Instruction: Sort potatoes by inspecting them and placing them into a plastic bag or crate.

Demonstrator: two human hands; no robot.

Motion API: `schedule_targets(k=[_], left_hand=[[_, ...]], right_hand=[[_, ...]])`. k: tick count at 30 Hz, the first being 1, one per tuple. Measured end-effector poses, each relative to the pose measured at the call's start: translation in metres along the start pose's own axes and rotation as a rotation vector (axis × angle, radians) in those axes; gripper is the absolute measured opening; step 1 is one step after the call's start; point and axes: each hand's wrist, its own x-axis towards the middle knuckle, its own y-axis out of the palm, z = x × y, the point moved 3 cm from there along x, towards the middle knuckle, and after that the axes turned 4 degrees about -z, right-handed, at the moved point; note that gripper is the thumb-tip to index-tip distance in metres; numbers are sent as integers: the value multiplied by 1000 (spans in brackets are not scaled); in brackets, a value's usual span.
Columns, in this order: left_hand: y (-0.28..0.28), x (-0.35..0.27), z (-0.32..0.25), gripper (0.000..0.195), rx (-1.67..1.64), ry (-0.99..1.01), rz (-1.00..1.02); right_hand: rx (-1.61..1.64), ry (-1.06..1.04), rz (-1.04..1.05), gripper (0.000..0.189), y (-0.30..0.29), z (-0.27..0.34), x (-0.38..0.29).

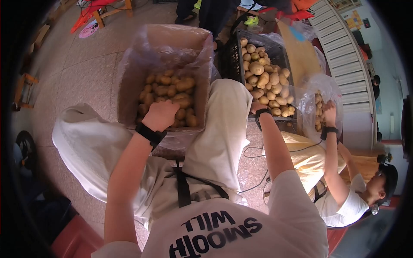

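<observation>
Between my knees stands a cardboard box (129,100) lined with clear plastic, with several potatoes (167,90) in its bottom. My left hand (161,113) reaches over the near side of the box, down at these potatoes; its fingertips are hidden, so I cannot tell whether it grips one. To the right of my knee sits a black plastic crate (233,59) heaped with potatoes (256,68). At the crate's near left corner is my right hand (257,107), back of the hand up, its fingers mostly hidden. A black band circles each wrist.
At the right a seated co-worker (342,200) reaches into a plastic-lined box of potatoes (318,111). A cardboard flap (298,53) rises beside the crate. A cable (255,187) runs across the floor. Another person's legs (209,16) stand behind the boxes.
</observation>
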Motion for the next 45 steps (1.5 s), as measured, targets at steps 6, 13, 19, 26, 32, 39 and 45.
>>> schedule_targets(k=[6, 13, 19, 26, 32, 39, 45], left_hand=[[-23, 7, -24, 16, -370, 73, -225], [-45, 8, -60, 28, -1221, 6, -58], [-23, 9, -78, 36, -2115, -403, 291], [-16, 31, -3, 37, -1252, -240, -92], [7, 12, 15, 32, 36, -215, 12], [-11, 10, 8, 26, -141, -102, 6], [-50, 1, 11, 25, -451, -71, -233]], right_hand=[[286, 51, -411, 56, 5, -40, 2], [1481, -259, -738, 37, -73, 70, -163], [792, -711, -833, 47, -71, 194, -213], [852, -432, -980, 30, -87, 92, -172], [727, -131, -528, 28, -58, -25, -78], [460, -298, -431, 46, -17, -24, 23], [13, -28, -334, 50, -20, 7, 37]])
